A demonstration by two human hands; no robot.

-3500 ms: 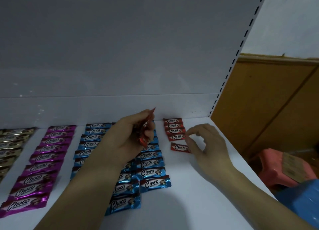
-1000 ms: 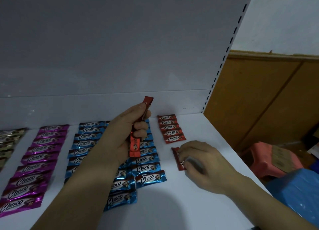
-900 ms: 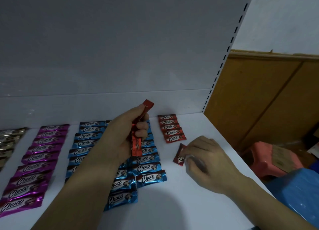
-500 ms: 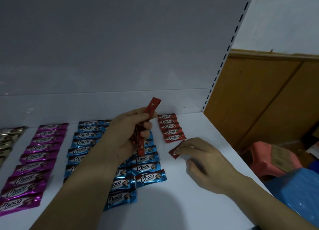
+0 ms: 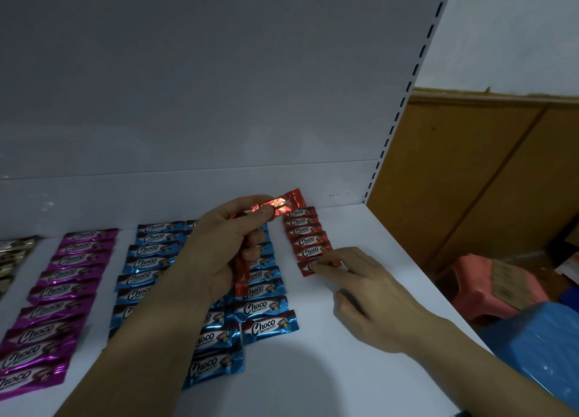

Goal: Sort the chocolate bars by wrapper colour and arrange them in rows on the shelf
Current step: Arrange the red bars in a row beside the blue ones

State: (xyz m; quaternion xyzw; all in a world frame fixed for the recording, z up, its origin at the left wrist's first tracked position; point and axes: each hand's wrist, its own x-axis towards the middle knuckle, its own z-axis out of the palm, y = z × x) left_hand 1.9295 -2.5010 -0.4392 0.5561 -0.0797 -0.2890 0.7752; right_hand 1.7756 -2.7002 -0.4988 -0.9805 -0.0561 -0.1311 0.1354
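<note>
Red bar (image 5: pixel 305 267), askew 1 s ago, now squared at near end of red row (image 5: pixel 305 231); R hand (image 5: pixel 369 294) presses it, fingers straight; L hand (image 5: pixel 219 250) grips spare bars (image 5: pixel 275 208). Row grows.

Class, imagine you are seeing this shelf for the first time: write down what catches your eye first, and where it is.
The left hand at the centre grips several red bars, one shiny wrapper jutting toward the back panel. Beside it the right hand presses a red bar down at the near end of the short red row. Blue rows and a purple row fill the shelf's left.
</note>
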